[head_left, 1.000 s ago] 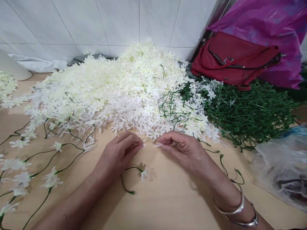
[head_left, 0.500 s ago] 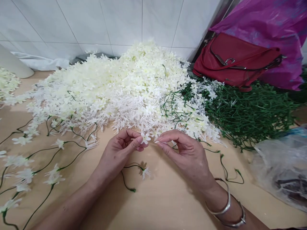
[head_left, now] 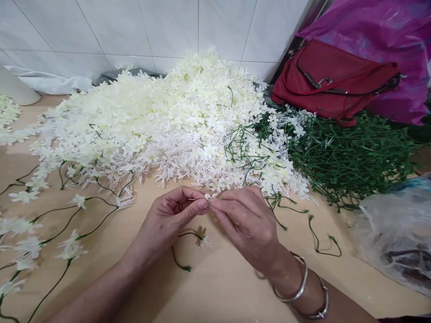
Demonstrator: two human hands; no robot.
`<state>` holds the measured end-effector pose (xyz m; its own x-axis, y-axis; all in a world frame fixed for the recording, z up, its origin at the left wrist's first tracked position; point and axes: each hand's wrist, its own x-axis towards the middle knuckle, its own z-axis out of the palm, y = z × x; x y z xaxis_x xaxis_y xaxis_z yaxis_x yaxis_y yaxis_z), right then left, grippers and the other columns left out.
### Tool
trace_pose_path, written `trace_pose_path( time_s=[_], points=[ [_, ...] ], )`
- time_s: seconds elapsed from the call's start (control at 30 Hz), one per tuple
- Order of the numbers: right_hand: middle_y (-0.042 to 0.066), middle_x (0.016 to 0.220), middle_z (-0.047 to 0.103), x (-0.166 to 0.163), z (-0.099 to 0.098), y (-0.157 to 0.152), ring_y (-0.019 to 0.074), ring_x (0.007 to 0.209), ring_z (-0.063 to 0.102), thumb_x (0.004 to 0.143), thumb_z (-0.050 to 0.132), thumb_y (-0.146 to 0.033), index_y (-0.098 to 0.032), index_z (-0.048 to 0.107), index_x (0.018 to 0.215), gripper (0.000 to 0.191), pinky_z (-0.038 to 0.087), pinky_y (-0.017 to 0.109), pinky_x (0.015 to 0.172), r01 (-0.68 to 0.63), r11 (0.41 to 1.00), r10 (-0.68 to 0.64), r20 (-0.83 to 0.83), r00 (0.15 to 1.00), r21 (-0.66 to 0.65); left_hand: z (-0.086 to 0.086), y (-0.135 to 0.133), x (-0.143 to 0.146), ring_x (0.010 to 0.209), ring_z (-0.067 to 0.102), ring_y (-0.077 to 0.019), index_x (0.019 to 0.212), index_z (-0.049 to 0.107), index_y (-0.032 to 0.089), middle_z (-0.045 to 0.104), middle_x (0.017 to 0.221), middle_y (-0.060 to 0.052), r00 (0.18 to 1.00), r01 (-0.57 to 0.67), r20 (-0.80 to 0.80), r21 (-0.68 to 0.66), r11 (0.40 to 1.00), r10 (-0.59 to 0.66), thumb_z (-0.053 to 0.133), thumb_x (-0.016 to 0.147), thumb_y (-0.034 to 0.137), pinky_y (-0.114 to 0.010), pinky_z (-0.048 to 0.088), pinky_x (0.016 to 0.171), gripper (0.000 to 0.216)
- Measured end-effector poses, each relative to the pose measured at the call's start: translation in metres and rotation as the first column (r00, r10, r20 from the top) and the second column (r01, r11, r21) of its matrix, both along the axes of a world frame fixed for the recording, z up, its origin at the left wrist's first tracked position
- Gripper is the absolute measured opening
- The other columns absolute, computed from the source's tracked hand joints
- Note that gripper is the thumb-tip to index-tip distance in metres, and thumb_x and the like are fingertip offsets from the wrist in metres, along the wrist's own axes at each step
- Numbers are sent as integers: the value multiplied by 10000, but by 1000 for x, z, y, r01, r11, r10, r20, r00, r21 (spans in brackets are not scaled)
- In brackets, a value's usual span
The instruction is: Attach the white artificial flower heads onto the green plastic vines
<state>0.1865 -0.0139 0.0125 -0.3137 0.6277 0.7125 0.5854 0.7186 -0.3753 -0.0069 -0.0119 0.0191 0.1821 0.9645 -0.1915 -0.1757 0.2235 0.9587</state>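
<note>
A small white artificial flower (head_left: 209, 196) is pinched between the thumb and finger of my left hand (head_left: 171, 213), low in front of the big flower pile. Close against it are the closed fingertips of my right hand (head_left: 251, 220), which wears two silver bangles (head_left: 301, 287). The thin white stamen piece in the right fingertips is mostly hidden now. On the table below the hands lies a green stem (head_left: 178, 264) with a white stamen tuft (head_left: 205, 242) at one end.
A large heap of white artificial flowers (head_left: 161, 107) stands against the tiled wall. To the left lie several flowered green stems (head_left: 63, 229). At right are a heap of bare green stems (head_left: 353, 157), a red handbag (head_left: 333, 80), a purple bag (head_left: 380, 27) and a clear plastic bag (head_left: 390, 224).
My right hand has moved left and turned, bringing its fingertips and the thin white piece to the flower. The flower has tilted in my left fingers, which stay pinched.
</note>
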Motion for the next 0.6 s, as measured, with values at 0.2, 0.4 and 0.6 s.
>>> trace_pose_path(
  time_s=[0.2,0.4,0.6],
  points=[
    [11,946,811,-3,3,-7,193,821,745,952,681,-83,-277,661,1061,223,443,403,779,48,998,-47,30,998,-27,0,0,0,1022,745,-186,837,794,206,814,1074,-54,999,31,-7,33,999,-31,852,853,342,-287,595,966,148],
    [13,870,762,-9,2,-4,202,848,717,966,667,-98,-259,685,972,162,490,398,795,-16,978,-12,-134,991,-206,-1,-1,-1,996,752,-219,836,801,205,816,1005,-63,999,7,-46,30,1000,-6,878,812,387,-346,597,973,200],
    [78,1120,628,-7,3,-3,220,1052,654,923,704,-96,-251,742,914,160,572,381,867,-70,949,-26,-297,954,-306,0,-4,0,826,698,-139,835,780,200,779,861,-25,998,45,-38,51,998,-43,833,866,341,-225,567,794,154]
  ],
)
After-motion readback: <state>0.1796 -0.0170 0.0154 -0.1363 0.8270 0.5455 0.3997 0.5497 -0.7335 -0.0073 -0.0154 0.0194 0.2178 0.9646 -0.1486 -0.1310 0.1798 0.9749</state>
